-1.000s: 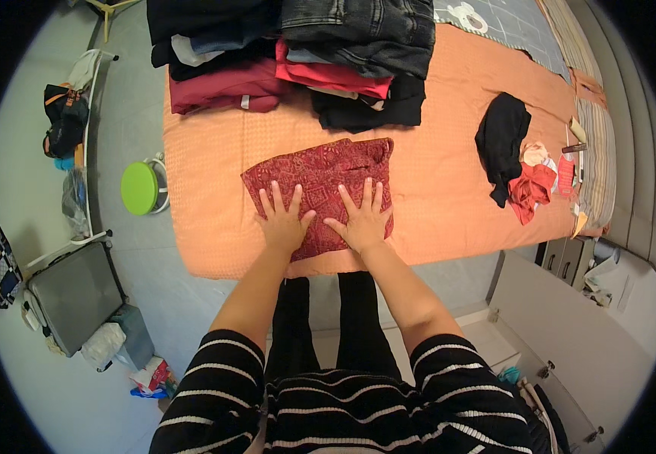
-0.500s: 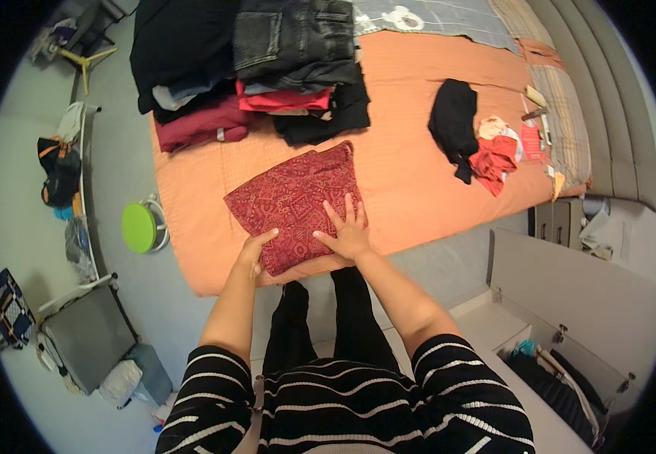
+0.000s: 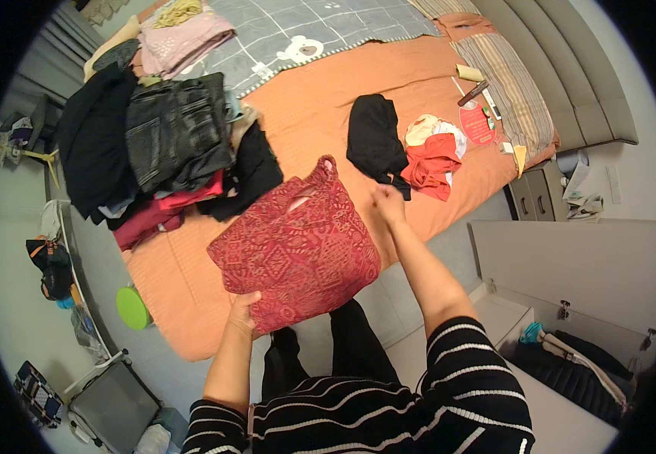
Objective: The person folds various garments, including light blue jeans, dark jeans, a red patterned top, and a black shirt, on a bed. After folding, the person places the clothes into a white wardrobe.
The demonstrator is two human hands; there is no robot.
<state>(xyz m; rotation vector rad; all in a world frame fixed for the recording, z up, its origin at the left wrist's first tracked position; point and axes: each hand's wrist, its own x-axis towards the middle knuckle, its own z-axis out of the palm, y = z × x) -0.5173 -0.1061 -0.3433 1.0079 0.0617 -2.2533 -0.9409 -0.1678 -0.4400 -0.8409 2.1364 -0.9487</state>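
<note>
A folded red patterned garment is raised at the near edge of the bed, its near part hanging past the edge. My left hand is closed on its near left corner, thumb on top. My right hand is off the garment, to its right, with fingers curled and no cloth visible in them. Just beyond that hand lies a crumpled black garment. Beside this is a red-orange cloth with pale cloths partly under it.
A tall clothes pile with folded dark jeans stands on the orange bedspread at left. A green stool is by the bed's left side. At right are an open storage compartment and a small drawer cabinet.
My right hand has left the red garment and moved right, its fingers now curled. My left hand has lifted the garment off the bed. The view has shifted to the right.
</note>
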